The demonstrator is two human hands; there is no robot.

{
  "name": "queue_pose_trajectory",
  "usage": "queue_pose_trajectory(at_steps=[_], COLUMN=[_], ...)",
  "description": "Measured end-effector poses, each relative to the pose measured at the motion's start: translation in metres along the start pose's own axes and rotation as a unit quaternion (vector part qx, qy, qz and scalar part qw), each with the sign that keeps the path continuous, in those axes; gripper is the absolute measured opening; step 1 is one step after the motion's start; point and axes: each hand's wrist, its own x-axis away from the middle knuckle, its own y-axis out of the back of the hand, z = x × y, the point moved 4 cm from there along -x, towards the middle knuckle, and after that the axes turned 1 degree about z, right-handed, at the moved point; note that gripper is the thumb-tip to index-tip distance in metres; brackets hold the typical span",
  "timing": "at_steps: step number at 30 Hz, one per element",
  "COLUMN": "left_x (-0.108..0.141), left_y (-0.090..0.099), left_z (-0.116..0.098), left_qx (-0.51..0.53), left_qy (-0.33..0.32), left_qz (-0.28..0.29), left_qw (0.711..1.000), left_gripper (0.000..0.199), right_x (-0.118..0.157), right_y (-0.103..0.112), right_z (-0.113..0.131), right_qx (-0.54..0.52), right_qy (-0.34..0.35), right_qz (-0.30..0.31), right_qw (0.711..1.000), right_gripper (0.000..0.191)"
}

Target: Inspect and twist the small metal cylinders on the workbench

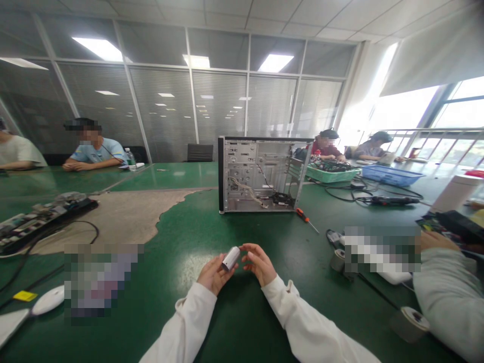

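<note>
A small white cylinder (pixel 231 258) with a shiny end is held up over the green tabletop (pixel 242 227). My left hand (pixel 214 274) cradles it from below, and the fingertips of my right hand (pixel 259 263) press at its far end. Both white sleeves run back toward the bottom of the view. The part of the cylinder inside my left fingers is hidden.
An open computer case (pixel 260 174) stands ahead, with an orange-handled screwdriver (pixel 304 217) beside it. Circuit boards (pixel 41 222) lie left. A co-worker's sleeved arm (pixel 449 297) and tape rolls (pixel 410 322) are right. Cables, a green crate (pixel 333 174) and a blue basket (pixel 391 175) lie beyond.
</note>
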Motion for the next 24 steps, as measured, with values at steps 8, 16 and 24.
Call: queue_pose_trajectory(at_steps=[8, 16, 24], left_x=[-0.002, 0.006, -0.002], left_y=[-0.003, -0.009, 0.000], left_z=[0.000, -0.012, -0.008], left_qx=[-0.179, -0.301, -0.380], left_qy=[-0.142, -0.200, -0.199], left_qz=[0.046, 0.042, 0.053], left_qw=[0.972, 0.932, 0.902], left_gripper=[0.060, 0.074, 0.080], right_x=[0.015, 0.029, 0.008], right_y=[-0.016, -0.025, 0.003], right_z=[0.025, 0.034, 0.008], right_qx=[0.106, 0.221, 0.182], right_qy=[0.097, 0.139, 0.097], right_qz=[0.030, 0.063, -0.071], right_qw=[0.989, 0.963, 0.976], right_gripper=[0.033, 0.031, 0.022])
